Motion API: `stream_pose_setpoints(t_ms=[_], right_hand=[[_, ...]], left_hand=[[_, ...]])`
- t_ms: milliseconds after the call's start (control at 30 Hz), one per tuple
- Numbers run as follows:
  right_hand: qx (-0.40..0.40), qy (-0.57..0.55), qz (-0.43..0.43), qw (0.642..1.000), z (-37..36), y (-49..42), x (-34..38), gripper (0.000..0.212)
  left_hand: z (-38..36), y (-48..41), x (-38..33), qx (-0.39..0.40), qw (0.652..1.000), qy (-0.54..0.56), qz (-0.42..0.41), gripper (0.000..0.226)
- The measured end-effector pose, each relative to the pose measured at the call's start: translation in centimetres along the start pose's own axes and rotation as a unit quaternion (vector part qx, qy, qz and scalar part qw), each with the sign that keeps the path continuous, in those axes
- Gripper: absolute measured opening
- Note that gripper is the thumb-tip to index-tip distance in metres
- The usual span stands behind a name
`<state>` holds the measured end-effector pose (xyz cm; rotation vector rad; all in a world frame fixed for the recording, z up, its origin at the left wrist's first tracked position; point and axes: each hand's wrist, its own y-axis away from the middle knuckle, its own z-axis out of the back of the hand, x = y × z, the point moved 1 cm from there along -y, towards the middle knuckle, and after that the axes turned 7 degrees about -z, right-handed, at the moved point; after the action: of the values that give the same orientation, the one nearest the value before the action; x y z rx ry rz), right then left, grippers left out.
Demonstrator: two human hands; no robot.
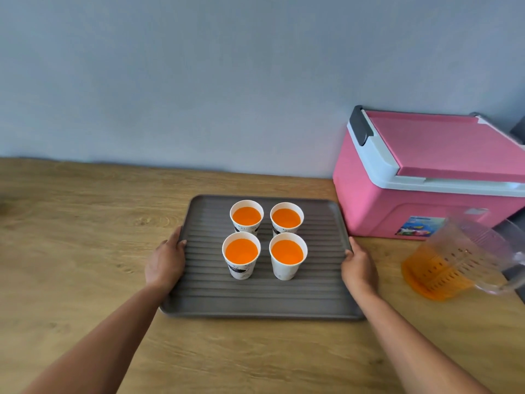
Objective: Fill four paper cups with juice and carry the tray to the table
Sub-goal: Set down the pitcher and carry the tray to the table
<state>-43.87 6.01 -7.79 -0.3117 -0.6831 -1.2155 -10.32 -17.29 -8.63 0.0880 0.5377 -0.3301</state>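
A grey ribbed tray [255, 301] lies on the wooden counter. Several white paper cups stand on it in a square, each holding orange juice: back left [246, 216], back right [286, 218], front left [241, 253], front right [287, 254]. My left hand [164, 261] grips the tray's left rim, thumb over the edge. My right hand [358, 267] grips the right rim. A clear plastic jug [454, 257] with a little orange juice at its bottom stands to the right of the tray.
A pink cooler box [426, 177] with a white-rimmed lid sits at the back right against the grey wall, close to the tray's far right corner. The wooden counter [85, 237] stretches to the left and front.
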Motion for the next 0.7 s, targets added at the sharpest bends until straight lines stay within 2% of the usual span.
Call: stream_pose_setpoints(t_ms=[233,467,700], right_hand=[[-0.025,-0.009,-0.027,0.999,1.1,4.9,-1.8,0.044],[-0.068,-0.009,-0.046,0.997,2.6,11.3,-3.9,0.044],[-0.094,-0.004,-0.076,0.993,5.3,17.6,-6.6,0.044]], left_hand=[[1.7,1.9,0.8,0.017,0.999,0.017,-0.031,0.046],[3.7,4.0,2.1,0.024,0.992,0.071,-0.106,0.045],[4.7,7.6,2.3,0.049,0.986,0.071,-0.141,0.043]])
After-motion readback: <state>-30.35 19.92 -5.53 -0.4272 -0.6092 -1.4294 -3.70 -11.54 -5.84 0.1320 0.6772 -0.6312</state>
